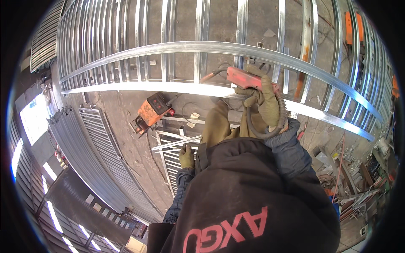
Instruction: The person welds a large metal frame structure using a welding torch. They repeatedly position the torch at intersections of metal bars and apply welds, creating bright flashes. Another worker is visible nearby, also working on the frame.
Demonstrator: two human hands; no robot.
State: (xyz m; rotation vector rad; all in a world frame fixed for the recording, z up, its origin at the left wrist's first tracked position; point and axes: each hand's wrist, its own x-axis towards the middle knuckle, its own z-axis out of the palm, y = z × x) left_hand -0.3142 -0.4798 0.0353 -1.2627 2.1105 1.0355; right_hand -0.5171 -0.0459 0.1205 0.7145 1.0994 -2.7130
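Note:
My right hand [266, 103], in an olive work glove, is closed round the red handle of a welding torch [244, 78]. A ribbed hose and a dark cable loop from the torch back past my wrist. The torch's front end points left, above a long shiny metal rail [168, 87] of a frame. Lower down on the left, my gloved left hand [187, 157] is closed at thin silvery metal bars [171, 146], its fingers curled against them. Part of its grip is hidden. Both sleeves are dark blue.
An orange machine [152, 108] with a cable stands on the floor to the left. Rows of parallel metal bars [167, 25] cross the frame ahead. Slatted metal panels [99, 126] lie further left. Scrap pieces [354, 177] are heaped at the right. Another orange machine [353, 27] stands far right.

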